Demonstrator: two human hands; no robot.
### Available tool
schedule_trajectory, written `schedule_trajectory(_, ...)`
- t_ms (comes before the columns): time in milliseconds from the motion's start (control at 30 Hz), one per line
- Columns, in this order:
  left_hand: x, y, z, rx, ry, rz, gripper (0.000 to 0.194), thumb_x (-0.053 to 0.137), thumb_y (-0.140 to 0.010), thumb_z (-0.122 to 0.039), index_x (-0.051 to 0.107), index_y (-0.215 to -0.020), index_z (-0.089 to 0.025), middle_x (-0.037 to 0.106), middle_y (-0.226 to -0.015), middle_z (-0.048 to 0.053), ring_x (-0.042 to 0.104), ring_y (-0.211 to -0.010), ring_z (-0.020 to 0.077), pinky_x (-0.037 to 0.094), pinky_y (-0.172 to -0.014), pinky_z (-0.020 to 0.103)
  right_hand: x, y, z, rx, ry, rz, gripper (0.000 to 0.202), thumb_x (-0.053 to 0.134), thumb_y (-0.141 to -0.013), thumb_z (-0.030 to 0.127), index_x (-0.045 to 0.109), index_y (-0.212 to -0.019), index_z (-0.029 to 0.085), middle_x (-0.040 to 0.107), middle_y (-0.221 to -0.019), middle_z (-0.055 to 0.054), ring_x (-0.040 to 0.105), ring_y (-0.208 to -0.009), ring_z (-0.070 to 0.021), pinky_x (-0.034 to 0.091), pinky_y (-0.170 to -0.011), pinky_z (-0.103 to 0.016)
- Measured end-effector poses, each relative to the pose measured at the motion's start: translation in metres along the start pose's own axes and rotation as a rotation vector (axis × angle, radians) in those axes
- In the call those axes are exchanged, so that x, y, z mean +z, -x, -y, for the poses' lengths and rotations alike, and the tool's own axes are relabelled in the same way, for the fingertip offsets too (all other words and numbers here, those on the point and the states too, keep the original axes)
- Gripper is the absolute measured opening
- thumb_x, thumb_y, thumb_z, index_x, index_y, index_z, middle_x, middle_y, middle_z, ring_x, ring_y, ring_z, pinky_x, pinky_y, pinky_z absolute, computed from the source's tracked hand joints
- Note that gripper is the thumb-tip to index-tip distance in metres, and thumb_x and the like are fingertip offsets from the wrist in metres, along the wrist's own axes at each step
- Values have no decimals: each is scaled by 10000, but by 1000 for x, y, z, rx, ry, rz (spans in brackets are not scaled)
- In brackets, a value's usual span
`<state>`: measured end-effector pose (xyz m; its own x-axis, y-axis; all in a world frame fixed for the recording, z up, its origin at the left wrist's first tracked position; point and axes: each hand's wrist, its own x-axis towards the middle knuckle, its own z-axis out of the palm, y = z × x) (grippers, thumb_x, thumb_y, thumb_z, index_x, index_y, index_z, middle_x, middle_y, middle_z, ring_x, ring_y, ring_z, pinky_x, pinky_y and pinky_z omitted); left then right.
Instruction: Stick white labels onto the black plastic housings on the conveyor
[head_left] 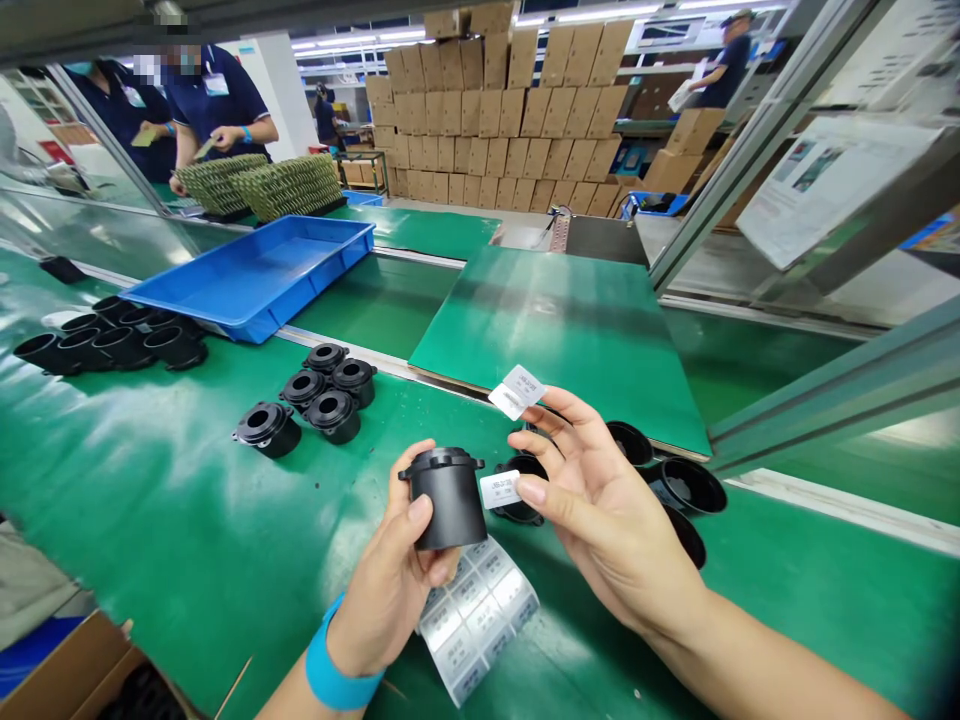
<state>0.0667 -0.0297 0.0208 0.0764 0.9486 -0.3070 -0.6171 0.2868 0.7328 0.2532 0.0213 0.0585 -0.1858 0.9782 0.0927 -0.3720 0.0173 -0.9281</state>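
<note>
My left hand [397, 560], with a blue band at the wrist, is closed around a black plastic cylindrical housing [450, 505], its flanged end up. Just to the right, my right hand [600, 500] has one small white label [501, 489] on its thumb tip and another white label [517, 391] on a raised fingertip. The lower label's left edge is close to the housing's side; whether they touch I cannot tell. Below the hands a sheet of printed silver-white labels [480, 620] lies curled on the green table [315, 580].
Several flanged black housings [268, 428] stand left of centre. More black cups [124, 345] lie at the far left, others [686, 485] behind my right hand. A blue tray [255, 270] and a raised green board [555, 320] lie beyond. Metal frame posts [772, 150] rise at right; co-workers stand behind.
</note>
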Motion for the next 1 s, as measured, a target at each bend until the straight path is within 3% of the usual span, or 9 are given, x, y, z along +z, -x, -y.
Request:
schedule_trajectory(133, 0, 1, 2, 62, -83, -55, 650, 775, -914, -575, 484, -1472, -409, 667, -1275, 35, 541, -668, 97, 450, -601, 242, 3, 2, -4, 11, -11, -16, 547, 917, -845, 256, 682, -1318, 397, 598, -1453, -14, 634, -1188, -231, 624, -995, -353)
schedule_trajectory(233, -2, 2, 6, 79, -106, -91, 641, 765, -916, -582, 484, -1469, -418, 617, -1419, 41, 641, -943, 182, 523, -728, 271, 6, 5, -10, 16, -36, -10, 565, 933, -821, 234, 690, -1307, 389, 580, -1446, -22, 619, -1195, -231, 649, -872, -298)
schedule_trajectory(333, -1, 4, 9, 71, -122, -114, 642, 761, -917, -577, 468, -1472, -441, 565, -1470, 18, 609, -1146, 222, 530, -860, 288, 8, 10, -18, 29, -72, 21, 569, 940, -823, 212, 689, -1301, 391, 595, -1384, -33, 621, -1201, -231, 657, -792, -262)
schedule_trajectory(400, 2, 7, 9, 70, -156, -125, 617, 717, -942, -585, 446, -1479, -445, 571, -1402, 15, 594, -1089, 212, 514, -840, 287, 9, 13, -23, 43, -102, 56, 590, 940, -835, 200, 672, -1321, 401, 630, -1311, -37, 661, -1132, -221, 661, -755, -253)
schedule_trajectory(500, 6, 10, 8, 70, -222, -118, 604, 648, -970, -619, 411, -1490, -423, 570, -1258, 26, 553, -913, 189, 457, -726, 276, 11, 18, -26, 44, -139, 102, 609, 928, -864, 180, 645, -1343, 429, 656, -1249, -20, 711, -875, -156, 664, -707, -241)
schedule_trajectory(600, 8, 11, 7, 69, -246, -114, 623, 622, -973, -639, 388, -1502, -409, 557, -1245, 37, 545, -903, 200, 430, -716, 295, 14, 22, -26, 25, -141, 108, 577, 896, -901, 162, 642, -1334, 448, 634, -1261, -2, 698, -767, -92, 665, -730, -214)
schedule_trajectory(700, 8, 11, 8, 70, -241, -120, 654, 638, -955, -663, 375, -1500, -414, 556, -1342, 46, 581, -1015, 244, 454, -782, 329, 16, 25, -24, -8, -101, 86, 536, 869, -928, 174, 648, -1328, 454, 588, -1294, -13, 707, -954, -128, 664, -775, -196)
schedule_trajectory(800, 8, 12, 9, 76, -244, -125, 673, 643, -947, -673, 371, -1502, -408, 567, -1365, 49, 594, -1046, 259, 462, -793, 337, 16, 26, -23, -25, -63, 71, 515, 861, -933, 189, 650, -1320, 456, 549, -1330, -31, 624, -1220, -207, 657, -763, -184)
schedule_trajectory(1000, 2, 10, 12, 110, -235, -85, 654, 670, -946, -655, 388, -1481, -407, 565, -1323, 35, 591, -967, 217, 471, -755, 304, 17, 26, -21, -28, -26, 84, 508, 844, -942, 192, 644, -1327, 455, 549, -1303, -36, 550, -1276, -227, 652, -765, -190)
